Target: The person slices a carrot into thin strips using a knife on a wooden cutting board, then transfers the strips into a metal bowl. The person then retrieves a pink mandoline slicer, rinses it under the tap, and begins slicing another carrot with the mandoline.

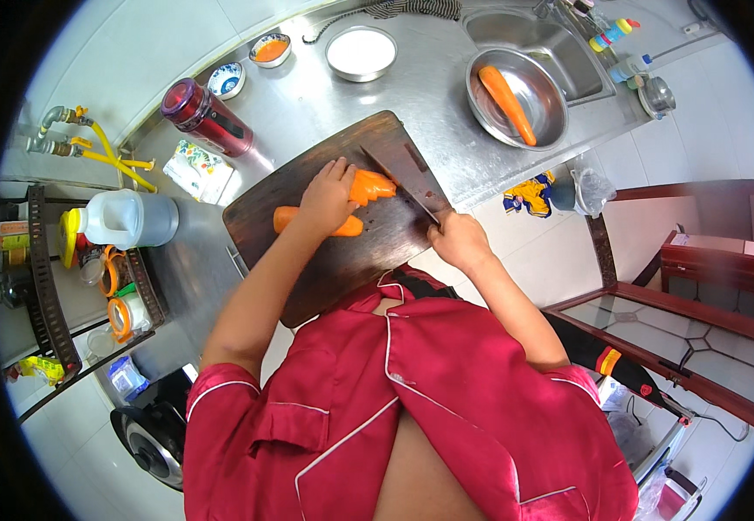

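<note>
On the dark cutting board (329,276), left hand (329,193) laid over a cut orange carrot (373,186), palm down; fingertips close together at its far side, though whether they pinch the carrot or only press on it cannot be told. Right hand (461,240) at the board's right edge, fingers wrapped round the handle of a knife (397,182). Blade slants away and leftward over the board, just beside the carrot's stepped right end; contact with the wood not clear. Second carrot length (343,227) lies nearer the body, crossed by the left wrist. Board set aslant on a steel counter (303,100), its near corner by the person's red top (325,373). Left of the board: white flowered packet (199,171), dark red flask (212,120). Beyond, a blue-and-white bowl (227,81), a small bowl (283,58) with orange contents, a larger bowl (361,76) of something white. To the far right, a steel basin (552,106) holding one long whole carrot (505,102), beside the sink (587,74).
</note>
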`<action>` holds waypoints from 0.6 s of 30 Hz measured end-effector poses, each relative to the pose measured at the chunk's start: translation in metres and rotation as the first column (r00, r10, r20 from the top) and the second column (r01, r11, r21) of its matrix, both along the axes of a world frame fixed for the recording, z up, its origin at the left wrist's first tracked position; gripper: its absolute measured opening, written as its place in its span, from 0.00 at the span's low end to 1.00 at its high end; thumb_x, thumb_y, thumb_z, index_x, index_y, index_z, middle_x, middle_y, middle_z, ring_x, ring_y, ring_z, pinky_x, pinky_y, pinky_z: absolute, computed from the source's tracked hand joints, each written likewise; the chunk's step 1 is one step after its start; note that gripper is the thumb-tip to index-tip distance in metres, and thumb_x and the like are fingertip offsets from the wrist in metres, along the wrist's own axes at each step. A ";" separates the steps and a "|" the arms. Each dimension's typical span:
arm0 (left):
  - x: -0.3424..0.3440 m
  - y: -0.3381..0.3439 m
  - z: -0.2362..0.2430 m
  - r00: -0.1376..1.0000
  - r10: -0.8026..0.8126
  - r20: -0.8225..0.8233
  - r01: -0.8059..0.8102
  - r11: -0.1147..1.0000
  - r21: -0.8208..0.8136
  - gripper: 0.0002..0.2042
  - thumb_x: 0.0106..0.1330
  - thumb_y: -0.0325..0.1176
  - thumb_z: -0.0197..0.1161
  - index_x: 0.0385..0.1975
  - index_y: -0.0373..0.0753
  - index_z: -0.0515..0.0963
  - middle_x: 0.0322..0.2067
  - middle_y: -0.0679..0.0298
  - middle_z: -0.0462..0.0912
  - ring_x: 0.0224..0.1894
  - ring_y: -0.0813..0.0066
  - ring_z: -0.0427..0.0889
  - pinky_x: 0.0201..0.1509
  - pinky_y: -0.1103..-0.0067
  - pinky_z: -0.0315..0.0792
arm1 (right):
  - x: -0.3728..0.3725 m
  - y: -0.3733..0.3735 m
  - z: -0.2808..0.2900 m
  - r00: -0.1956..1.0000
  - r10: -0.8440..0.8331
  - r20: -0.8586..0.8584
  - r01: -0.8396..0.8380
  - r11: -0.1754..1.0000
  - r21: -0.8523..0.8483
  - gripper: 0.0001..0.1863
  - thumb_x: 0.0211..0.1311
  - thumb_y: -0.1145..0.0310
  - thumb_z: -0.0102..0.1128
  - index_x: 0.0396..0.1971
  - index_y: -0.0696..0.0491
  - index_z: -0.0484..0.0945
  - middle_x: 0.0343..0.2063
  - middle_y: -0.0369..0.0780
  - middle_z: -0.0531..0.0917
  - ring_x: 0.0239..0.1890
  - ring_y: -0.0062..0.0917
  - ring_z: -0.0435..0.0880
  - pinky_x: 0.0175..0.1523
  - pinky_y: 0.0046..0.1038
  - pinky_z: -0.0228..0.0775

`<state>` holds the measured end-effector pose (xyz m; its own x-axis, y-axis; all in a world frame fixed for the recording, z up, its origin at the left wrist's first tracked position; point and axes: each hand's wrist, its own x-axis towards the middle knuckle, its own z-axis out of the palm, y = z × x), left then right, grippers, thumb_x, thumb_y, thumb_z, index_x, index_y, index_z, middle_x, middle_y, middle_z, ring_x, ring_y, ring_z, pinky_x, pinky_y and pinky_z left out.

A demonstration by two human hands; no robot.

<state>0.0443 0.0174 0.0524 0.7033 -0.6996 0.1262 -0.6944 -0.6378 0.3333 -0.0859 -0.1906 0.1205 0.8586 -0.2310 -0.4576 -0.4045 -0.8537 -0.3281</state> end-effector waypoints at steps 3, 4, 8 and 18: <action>-0.020 -0.008 -0.005 1.000 0.023 0.011 -0.022 0.997 -0.077 0.23 0.51 0.33 0.66 0.46 0.31 0.73 0.53 0.50 0.71 0.56 0.55 0.70 0.56 0.70 0.69 | -0.006 -0.005 -0.006 0.993 0.067 0.097 -0.067 0.998 -0.004 0.14 0.51 0.64 0.53 0.34 0.55 0.80 0.27 0.53 0.81 0.34 0.46 0.81 0.44 0.42 0.72; -0.027 -0.011 -0.006 0.999 0.018 -0.030 -0.021 0.995 -0.099 0.21 0.51 0.33 0.66 0.45 0.30 0.74 0.53 0.49 0.71 0.55 0.55 0.70 0.56 0.70 0.69 | -0.005 -0.006 -0.006 0.995 0.049 0.086 -0.049 0.999 -0.003 0.14 0.52 0.64 0.52 0.34 0.55 0.80 0.28 0.53 0.81 0.35 0.45 0.81 0.45 0.41 0.72; -0.034 -0.015 -0.016 0.998 0.033 0.045 -0.028 0.995 -0.098 0.16 0.55 0.28 0.59 0.44 0.31 0.75 0.51 0.51 0.72 0.55 0.56 0.70 0.56 0.71 0.69 | 0.005 -0.006 0.003 0.995 0.064 0.072 -0.060 0.997 -0.049 0.13 0.52 0.65 0.50 0.35 0.55 0.79 0.30 0.51 0.82 0.37 0.43 0.81 0.46 0.40 0.72; -0.036 -0.024 -0.029 0.994 0.080 0.081 -0.075 0.995 -0.062 0.16 0.55 0.26 0.55 0.44 0.32 0.76 0.50 0.52 0.73 0.54 0.54 0.71 0.56 0.69 0.69 | 0.027 0.005 0.015 0.956 0.289 0.056 -0.281 0.952 -0.119 0.10 0.55 0.67 0.49 0.33 0.54 0.77 0.28 0.49 0.82 0.34 0.41 0.82 0.41 0.39 0.74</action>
